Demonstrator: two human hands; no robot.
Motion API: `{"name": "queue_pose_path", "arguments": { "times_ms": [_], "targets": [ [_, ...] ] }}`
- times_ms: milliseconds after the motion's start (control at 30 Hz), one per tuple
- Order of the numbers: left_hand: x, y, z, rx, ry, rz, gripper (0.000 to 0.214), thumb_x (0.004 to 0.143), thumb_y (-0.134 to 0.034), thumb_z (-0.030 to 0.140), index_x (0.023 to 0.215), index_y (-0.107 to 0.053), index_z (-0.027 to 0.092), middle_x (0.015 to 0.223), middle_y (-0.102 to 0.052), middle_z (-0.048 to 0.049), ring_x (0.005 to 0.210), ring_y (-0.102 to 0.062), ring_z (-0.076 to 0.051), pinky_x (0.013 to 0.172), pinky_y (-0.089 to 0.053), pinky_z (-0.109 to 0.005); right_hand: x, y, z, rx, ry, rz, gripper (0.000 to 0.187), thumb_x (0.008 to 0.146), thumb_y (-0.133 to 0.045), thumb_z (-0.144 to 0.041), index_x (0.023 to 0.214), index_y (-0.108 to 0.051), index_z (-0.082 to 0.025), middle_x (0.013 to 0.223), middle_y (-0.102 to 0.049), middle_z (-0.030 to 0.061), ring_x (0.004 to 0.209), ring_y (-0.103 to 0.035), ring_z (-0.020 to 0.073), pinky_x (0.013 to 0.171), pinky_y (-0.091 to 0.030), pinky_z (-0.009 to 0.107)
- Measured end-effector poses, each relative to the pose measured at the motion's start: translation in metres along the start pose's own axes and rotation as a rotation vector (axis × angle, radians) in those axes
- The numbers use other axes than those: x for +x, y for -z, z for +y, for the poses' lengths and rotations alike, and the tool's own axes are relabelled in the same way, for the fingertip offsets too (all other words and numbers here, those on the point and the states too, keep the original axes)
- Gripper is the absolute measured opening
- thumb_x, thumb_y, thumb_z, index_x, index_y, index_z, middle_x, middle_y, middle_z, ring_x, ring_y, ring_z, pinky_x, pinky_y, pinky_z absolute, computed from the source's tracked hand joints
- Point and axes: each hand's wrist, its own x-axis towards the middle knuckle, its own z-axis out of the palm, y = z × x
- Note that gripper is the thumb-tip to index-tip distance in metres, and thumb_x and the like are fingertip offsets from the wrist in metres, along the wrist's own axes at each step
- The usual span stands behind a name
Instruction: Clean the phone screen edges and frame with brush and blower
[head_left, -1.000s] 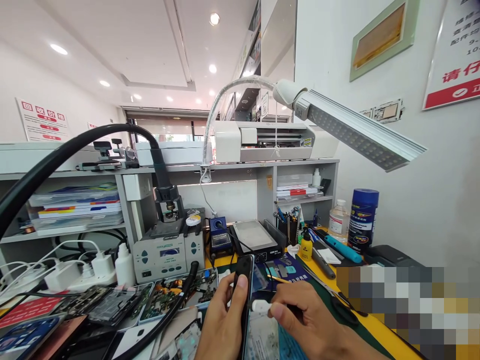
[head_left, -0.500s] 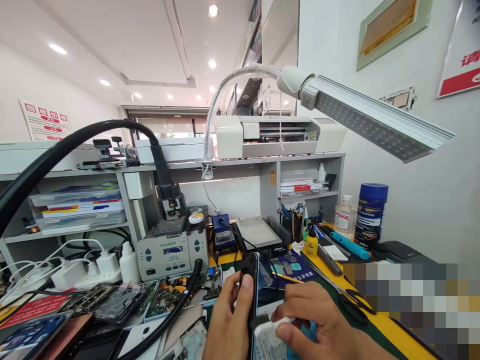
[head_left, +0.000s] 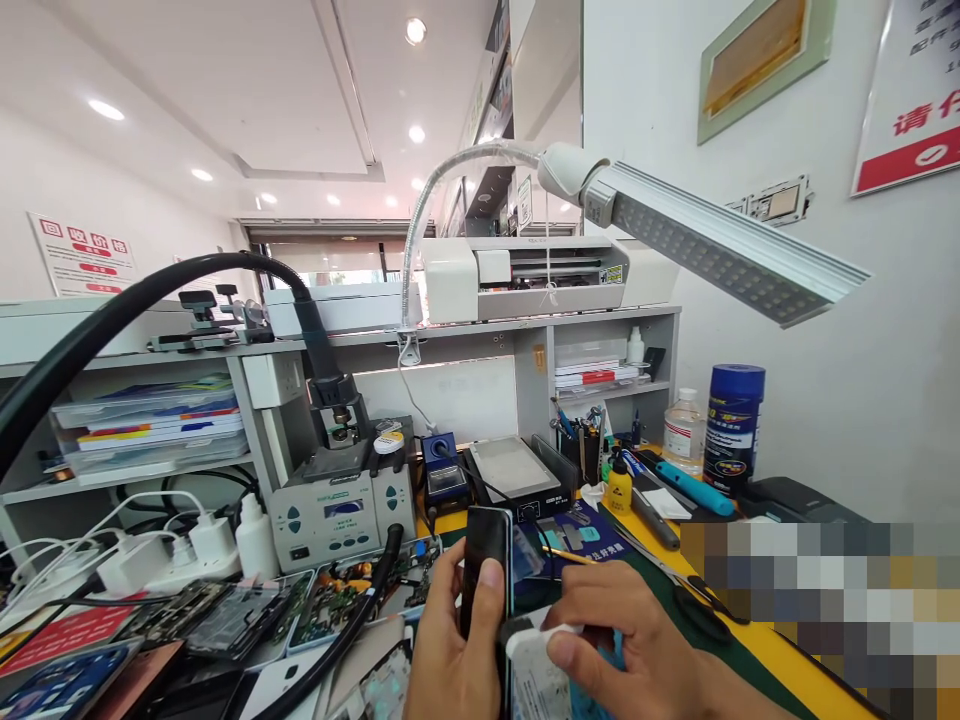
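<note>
My left hand (head_left: pixel 456 645) is wrapped around a dark smartphone (head_left: pixel 486 535), with the thumb lying across its black screen. The phone stands nearly upright and its bluish side edge shows on the right. My right hand (head_left: pixel 630 635) pinches a small white object with a dark end (head_left: pixel 531 645), whose exact kind I cannot make out. That dark end is close against the phone's lower right edge; whether it touches is unclear. Below the right fingers are a white surface with small print and something light blue, both partly hidden.
Phone parts and circuit boards (head_left: pixel 337 600) lie at left, under a black hose (head_left: pixel 330 650). A grey soldering station (head_left: pixel 330 515) stands behind them. To the right are scissors (head_left: pixel 705 605), a yellow bottle (head_left: pixel 619 487) and a blue-capped can (head_left: pixel 733 425). A lamp (head_left: pixel 720 235) hangs overhead.
The phone has turned so that more of its screen faces me. The right hand keeps its pinch on the white object, nearly in place. The whole view has shifted slightly.
</note>
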Motion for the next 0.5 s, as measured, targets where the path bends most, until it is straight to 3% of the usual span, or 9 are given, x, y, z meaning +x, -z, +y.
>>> {"name": "queue_pose_path", "arguments": {
  "times_ms": [100,267,500],
  "targets": [
    [0.000,0.000,0.000,0.007,-0.001,0.047,0.075,0.081,-0.058,0.077,0.124,-0.060,0.015,0.127,-0.070,-0.0156,0.128,-0.059,-0.035,0.107,-0.045,-0.043,0.001,-0.002,0.002,0.016,-0.003,-0.034,0.046,0.102,-0.047,-0.040,0.070,-0.068,-0.014,0.058,-0.049,0.0001,0.053,-0.047,0.0138,0.055,-0.033,0.029],
    [0.001,0.002,0.003,-0.033,-0.001,0.094,0.068,0.086,-0.055,0.073,0.123,-0.060,0.017,0.128,-0.071,-0.0145,0.125,-0.063,-0.033,0.103,-0.049,-0.037,0.001,0.000,0.012,0.023,-0.018,-0.025,0.050,0.102,-0.047,-0.043,0.061,-0.058,-0.017,0.054,-0.043,-0.0026,0.051,-0.040,0.0123,0.053,-0.028,0.028],
    [0.001,0.000,-0.002,0.013,-0.046,0.085,0.071,0.084,-0.052,0.075,0.123,-0.058,0.017,0.126,-0.070,-0.0141,0.122,-0.061,-0.035,0.105,-0.043,-0.045,0.000,-0.005,-0.004,0.047,-0.012,-0.004,0.061,0.107,-0.037,-0.053,0.070,-0.066,-0.015,0.058,-0.052,0.0004,0.053,-0.048,0.0125,0.056,-0.035,0.027]
  ]
}}
